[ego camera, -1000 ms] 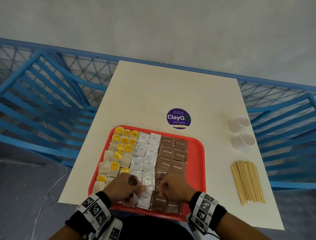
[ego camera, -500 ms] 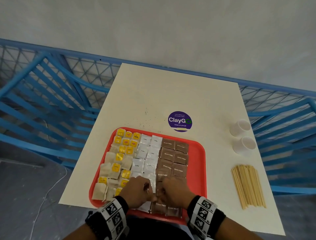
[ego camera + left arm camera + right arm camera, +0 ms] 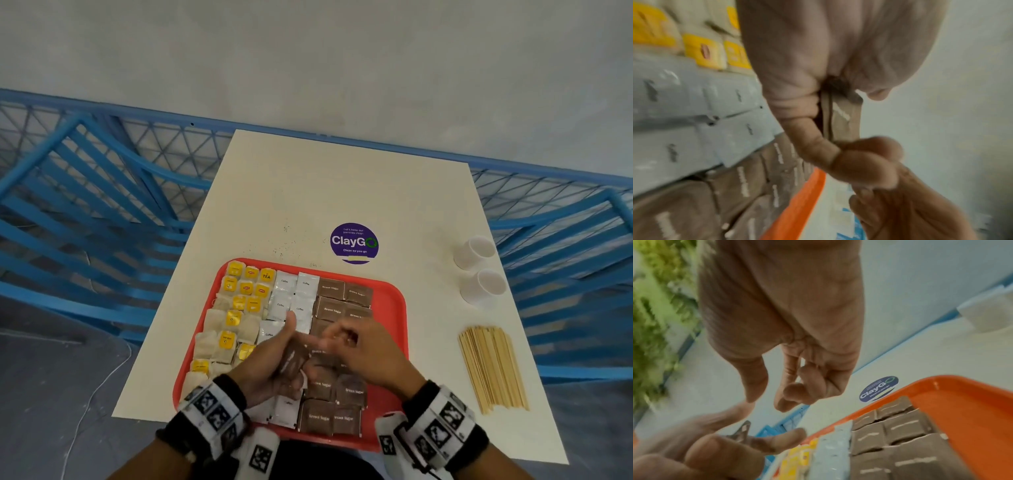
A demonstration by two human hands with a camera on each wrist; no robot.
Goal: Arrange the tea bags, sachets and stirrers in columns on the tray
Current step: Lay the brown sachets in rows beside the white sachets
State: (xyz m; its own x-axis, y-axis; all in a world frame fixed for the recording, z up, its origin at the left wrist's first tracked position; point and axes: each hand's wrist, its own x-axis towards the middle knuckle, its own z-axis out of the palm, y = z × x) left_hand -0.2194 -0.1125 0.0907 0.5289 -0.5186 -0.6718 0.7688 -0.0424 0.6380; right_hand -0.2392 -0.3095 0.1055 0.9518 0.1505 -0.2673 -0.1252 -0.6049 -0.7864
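- From the head view I count three groups laid on the tray: tea bags at 9 o'clock, white sachets in the middle, brown sachets just to their right
- The white and brown columns look neat and run from the far edge to the near one; the tea bags are looser, some tilted and overlapping, so I'd judge they want tidying
- My left hand is raised above the near middle of the tray, thumb and fingers pinching a small stack of brown sachets; the left wrist view shows them edge-on in that grip
- My right hand hovers beside it at 3 o'clock, fingers curled loosely, holding nothing I can see in the right wrist view
- The stirrers lie in a bundle on the table at 3 o'clock of the tray, well apart from it, untouched
- The strip of tray at its 3 o'clock edge is bare; I'd guess that is where the stirrers go
- Left to do, by my reading: set down the held sachets, then bring the stirrers over
- Two cups stand beyond the stirrers
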